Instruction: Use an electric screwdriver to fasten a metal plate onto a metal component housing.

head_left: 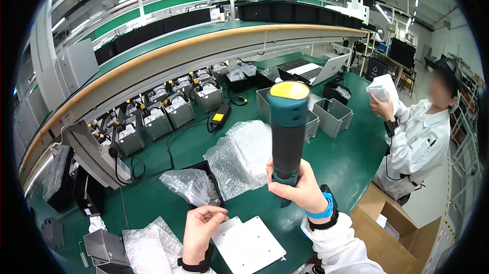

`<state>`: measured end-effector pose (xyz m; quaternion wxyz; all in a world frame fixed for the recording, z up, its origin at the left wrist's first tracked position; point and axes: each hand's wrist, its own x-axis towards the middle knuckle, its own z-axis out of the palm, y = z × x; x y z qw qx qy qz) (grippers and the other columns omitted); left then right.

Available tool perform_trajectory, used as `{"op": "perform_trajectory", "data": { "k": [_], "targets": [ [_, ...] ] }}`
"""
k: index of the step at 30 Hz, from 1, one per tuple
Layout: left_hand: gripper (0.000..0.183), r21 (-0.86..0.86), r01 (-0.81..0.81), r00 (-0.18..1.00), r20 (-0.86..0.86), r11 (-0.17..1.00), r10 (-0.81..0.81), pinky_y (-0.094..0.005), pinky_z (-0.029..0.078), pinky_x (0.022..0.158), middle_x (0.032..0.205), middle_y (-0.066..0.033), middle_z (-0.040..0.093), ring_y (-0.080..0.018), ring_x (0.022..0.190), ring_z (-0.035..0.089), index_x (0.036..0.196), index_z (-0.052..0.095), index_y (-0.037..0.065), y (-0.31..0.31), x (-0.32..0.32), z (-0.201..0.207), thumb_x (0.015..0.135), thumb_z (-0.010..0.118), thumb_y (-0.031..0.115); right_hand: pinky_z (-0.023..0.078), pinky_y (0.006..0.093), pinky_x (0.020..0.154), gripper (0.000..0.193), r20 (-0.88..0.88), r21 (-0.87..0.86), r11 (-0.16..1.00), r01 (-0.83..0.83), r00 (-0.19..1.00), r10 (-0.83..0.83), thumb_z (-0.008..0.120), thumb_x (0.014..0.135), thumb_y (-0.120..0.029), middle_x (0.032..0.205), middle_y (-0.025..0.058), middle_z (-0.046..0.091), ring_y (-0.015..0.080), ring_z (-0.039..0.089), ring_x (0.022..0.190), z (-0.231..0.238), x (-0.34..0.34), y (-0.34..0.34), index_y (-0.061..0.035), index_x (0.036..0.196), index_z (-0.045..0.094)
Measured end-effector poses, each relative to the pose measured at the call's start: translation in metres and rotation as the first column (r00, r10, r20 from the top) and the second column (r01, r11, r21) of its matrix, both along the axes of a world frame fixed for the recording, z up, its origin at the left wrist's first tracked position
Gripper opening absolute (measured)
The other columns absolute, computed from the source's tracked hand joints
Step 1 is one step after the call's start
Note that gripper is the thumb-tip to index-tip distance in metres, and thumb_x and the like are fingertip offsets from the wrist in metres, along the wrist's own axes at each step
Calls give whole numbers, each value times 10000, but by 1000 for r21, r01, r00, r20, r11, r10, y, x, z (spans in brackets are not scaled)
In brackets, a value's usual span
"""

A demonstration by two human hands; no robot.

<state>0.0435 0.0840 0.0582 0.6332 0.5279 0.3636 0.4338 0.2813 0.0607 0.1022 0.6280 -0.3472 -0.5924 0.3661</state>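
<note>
My right hand (298,187) is wrapped round the lower part of a teal and black electric screwdriver (288,141). The tool stands upright over the table, its yellow-topped end toward me and its tip hidden. My left hand (201,230) is closed in a pinch beside a black tray (216,187); whatever its fingertips hold is too small to name. A clear plastic bag (191,185) lies partly in that tray. Between my hands a flat white plate (248,246) with small holes rests on the green table (326,172).
Bubble wrap (237,159) lies beyond the tray, more bubble wrap (153,246) at the near left. Grey boxes (181,113) with wiring line the back; empty grey boxes (333,117) stand right of them. A black power adapter (219,117), a laptop (326,70), a cardboard box (387,228) and a co-worker (420,126) holding a white package surround this.
</note>
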Motion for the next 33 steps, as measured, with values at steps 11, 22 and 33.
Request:
{"op": "perform_trajectory", "data": {
  "k": [11, 22, 33],
  "targets": [
    [155, 366, 216, 818, -575, 905, 37, -269, 305, 481, 542, -31, 343, -93, 533, 311, 652, 489, -20, -32, 33, 19, 676, 642, -23, 421, 252, 634, 176, -276, 72, 997, -21, 960, 40, 666, 737, -19, 759, 23, 539, 93, 501, 700, 2, -52, -13, -8, 851, 533],
    [213, 479, 138, 781, -590, 867, 202, -294, 368, 515, 558, -113, 401, -152, 549, 318, 728, 503, -55, -27, 38, 6, 689, 684, 51, 383, 263, 616, 315, -304, 114, 993, -23, 951, 56, 686, 762, -191, 737, 27, 489, 112, 440, 677, -7, -55, 2, -4, 941, 505],
    [190, 478, 163, 765, -614, 863, 195, -301, 431, 578, 647, -126, 570, -133, 591, 469, 833, 578, -65, -28, 29, -2, 699, 660, 41, 462, 293, 683, 268, -130, 93, 994, -61, 989, 73, 710, 764, -189, 838, 49, 581, 113, 557, 780, 0, -55, -8, -38, 929, 562]
  ]
}}
